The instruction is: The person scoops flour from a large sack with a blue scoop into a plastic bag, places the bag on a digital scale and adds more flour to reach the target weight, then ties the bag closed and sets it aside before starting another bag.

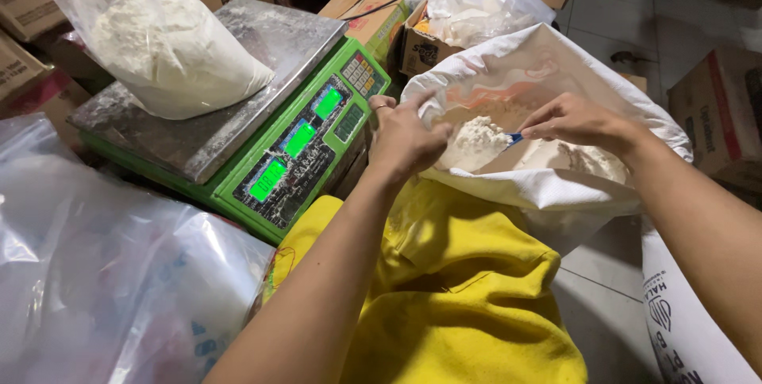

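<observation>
While heaped with flour, blue scoop (pixel 508 141) in right hand (pixel 575 122) fingers, bowl leftward.

Bright, even overhead light; glare on the plastic bags (pixel 119 289); edges bend slightly.

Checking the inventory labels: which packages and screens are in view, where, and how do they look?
Scale: centre-left, green body, steel platform, three lit green screens.
Clear bag: on the scale, holds white powder.
White sack: centre-right, open; left hand grips its rim, right hand scoops.
Cardboard boxes: brown, at the edges.
</observation>
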